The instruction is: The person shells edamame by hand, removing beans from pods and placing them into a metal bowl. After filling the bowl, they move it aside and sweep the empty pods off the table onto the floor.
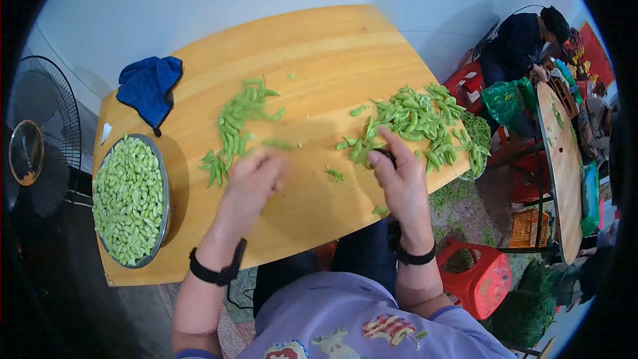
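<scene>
While the left hand [251, 174] hovers blurred over the table [319, 60], its grip impossible to tell, the right hand [399, 171] pinches something dark at the edge of the larger pod pile [419, 119]. Two heaps of green pods lie on the wood; the smaller heap [236, 126] sits just beyond the left hand. One metal bowl [164, 193] holds shelled beans beside one blue cloth [149, 86]. No writing is readable.
</scene>
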